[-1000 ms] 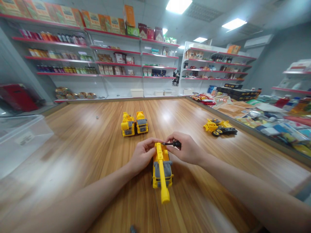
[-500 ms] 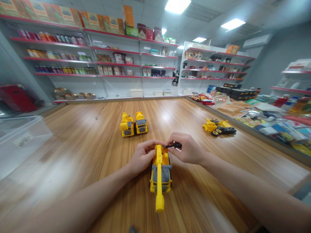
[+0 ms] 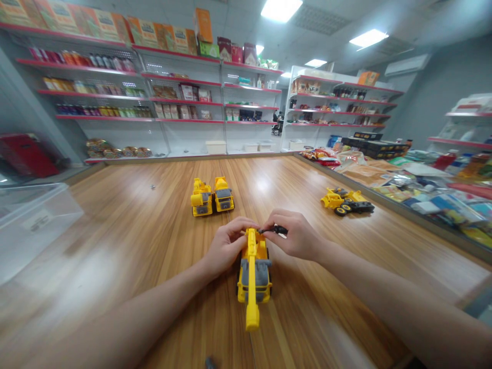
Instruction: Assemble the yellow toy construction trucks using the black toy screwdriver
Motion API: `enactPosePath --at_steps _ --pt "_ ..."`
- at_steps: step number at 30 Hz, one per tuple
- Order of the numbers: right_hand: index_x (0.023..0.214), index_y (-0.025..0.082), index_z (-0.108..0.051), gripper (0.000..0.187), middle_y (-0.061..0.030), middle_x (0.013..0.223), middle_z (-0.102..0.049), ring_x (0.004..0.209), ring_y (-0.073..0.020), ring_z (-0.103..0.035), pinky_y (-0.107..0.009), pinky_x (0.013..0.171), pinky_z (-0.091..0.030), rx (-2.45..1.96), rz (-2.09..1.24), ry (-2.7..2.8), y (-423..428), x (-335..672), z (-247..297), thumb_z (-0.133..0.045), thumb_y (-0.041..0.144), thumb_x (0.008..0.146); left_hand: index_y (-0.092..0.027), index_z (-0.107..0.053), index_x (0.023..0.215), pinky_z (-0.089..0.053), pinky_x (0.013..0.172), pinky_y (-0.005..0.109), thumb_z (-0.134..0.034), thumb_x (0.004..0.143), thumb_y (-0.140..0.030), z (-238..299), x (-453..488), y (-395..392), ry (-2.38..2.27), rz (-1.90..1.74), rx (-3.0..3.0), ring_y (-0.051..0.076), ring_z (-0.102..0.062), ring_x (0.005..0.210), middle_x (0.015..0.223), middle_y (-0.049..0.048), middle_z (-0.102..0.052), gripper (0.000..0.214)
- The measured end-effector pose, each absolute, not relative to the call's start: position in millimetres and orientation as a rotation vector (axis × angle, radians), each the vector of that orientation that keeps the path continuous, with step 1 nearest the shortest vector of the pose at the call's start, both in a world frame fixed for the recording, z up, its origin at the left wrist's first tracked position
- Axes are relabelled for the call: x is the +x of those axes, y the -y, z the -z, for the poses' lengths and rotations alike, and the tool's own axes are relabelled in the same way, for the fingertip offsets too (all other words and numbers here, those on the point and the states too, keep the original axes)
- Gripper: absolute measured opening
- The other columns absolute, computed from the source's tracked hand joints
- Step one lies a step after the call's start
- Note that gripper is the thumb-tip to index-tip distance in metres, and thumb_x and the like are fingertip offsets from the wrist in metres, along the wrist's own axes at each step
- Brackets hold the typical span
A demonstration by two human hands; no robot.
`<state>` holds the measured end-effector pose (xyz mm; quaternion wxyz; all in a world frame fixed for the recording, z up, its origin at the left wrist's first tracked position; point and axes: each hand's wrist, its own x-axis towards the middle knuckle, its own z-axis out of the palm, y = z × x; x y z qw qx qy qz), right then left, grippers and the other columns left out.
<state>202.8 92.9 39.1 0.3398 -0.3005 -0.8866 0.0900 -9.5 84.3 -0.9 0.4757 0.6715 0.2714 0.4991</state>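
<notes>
A yellow toy crane truck [image 3: 253, 271] stands on the wooden table [image 3: 154, 241], its boom pointing toward me. My left hand [image 3: 225, 246] is closed on the far end of the truck's boom. My right hand [image 3: 294, 236] pinches a small black screwdriver [image 3: 277, 230], its tip pressed sideways against the truck's far end.
Two small yellow toy trucks [image 3: 212, 196] sit side by side farther back. A yellow toy loader [image 3: 347, 200] lies at the right. A clear plastic bin [image 3: 31, 220] is at the left. Packaged goods [image 3: 423, 179] fill the counter on the right. Store shelves [image 3: 154, 92] line the walls.
The crane truck has turned slightly, its boom swinging left to point straight at me. Both hands stay at its far end with the screwdriver against it.
</notes>
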Motion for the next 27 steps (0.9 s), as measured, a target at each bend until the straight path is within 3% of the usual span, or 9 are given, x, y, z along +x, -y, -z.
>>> enactPosePath --at_steps 4,9,13,18,21,23,27 --pt "0.083 0.016 -0.065 0.011 -0.0042 0.079 -0.062 0.074 -0.0150 -0.057 -0.027 0.067 -0.043 -0.799 -0.195 2.347 -93.5 202.8 -38.5 -0.058 0.021 0.090 -0.018 -0.072 0.101 -0.049 0.082 0.029 -0.055 0.085 -0.015 2.6 -10.1 -86.8 -0.644 -1.257 1.689 0.021 -0.060 0.099 0.107 0.0085 -0.061 0.024" --pt "0.092 0.015 -0.063 0.008 -0.0047 0.085 -0.062 0.079 -0.0155 -0.058 -0.026 0.070 -0.044 -0.783 -0.243 2.338 -90.2 201.0 -42.2 -0.062 0.017 0.084 -0.018 -0.071 0.103 -0.050 0.080 0.030 -0.054 0.084 -0.013 4.2 -10.2 -88.2 -0.653 -1.239 1.694 0.020 -0.060 0.095 0.105 0.0081 -0.059 0.026" --pt "0.088 0.015 -0.062 0.004 -0.0043 0.083 -0.061 0.077 -0.0150 -0.057 -0.026 0.069 -0.043 -0.787 -0.224 2.344 -91.2 201.2 -41.3 -0.059 0.017 0.086 -0.018 -0.071 0.102 -0.049 0.079 0.030 -0.054 0.084 -0.012 3.4 -10.0 -86.9 -0.658 -1.246 1.694 0.020 -0.060 0.093 0.104 0.0079 -0.060 0.026" --pt "0.079 0.016 -0.062 0.018 -0.0031 0.075 -0.060 0.071 -0.0140 -0.056 -0.026 0.065 -0.040 -0.826 -0.185 2.382 -93.5 200.7 -38.6 -0.053 0.022 0.092 -0.018 -0.071 0.102 -0.049 0.079 0.029 -0.053 0.084 -0.011 3.4 -10.3 -86.1 -0.657 -1.230 1.713 0.019 -0.059 0.094 0.104 0.0074 -0.059 0.027" --pt "0.088 0.016 -0.063 0.005 -0.0039 0.082 -0.061 0.076 -0.0146 -0.058 -0.025 0.068 -0.042 -0.792 -0.226 2.350 -91.5 200.1 -40.0 -0.059 0.019 0.087 -0.019 -0.070 0.104 -0.049 0.079 0.029 -0.052 0.085 -0.011 4.3 -10.7 -86.6 -0.647 -1.227 1.719 0.019 -0.059 0.094 0.104 0.0072 -0.059 0.028" --pt "0.091 0.015 -0.061 0.009 -0.0043 0.085 -0.062 0.079 -0.0150 -0.058 -0.025 0.070 -0.044 -0.770 -0.247 2.324 -90.2 200.0 -40.9 -0.062 0.016 0.083 -0.019 -0.070 0.105 -0.049 0.079 0.029 -0.052 0.085 -0.012 4.7 -10.9 -86.8 -0.644 -1.226 1.720 0.019 -0.059 0.094 0.104 0.0074 -0.058 0.028" --pt "0.085 0.016 -0.062 0.005 -0.0034 0.079 -0.062 0.074 -0.0144 -0.057 -0.026 0.067 -0.042 -0.805 -0.212 2.339 -91.3 199.8 -39.4 -0.057 0.017 0.088 -0.018 -0.070 0.104 -0.049 0.078 0.029 -0.052 0.085 -0.012 4.3 -10.6 -86.7 -0.658 -1.229 1.716 0.019 -0.059 0.093 0.104 0.0074 -0.058 0.027"
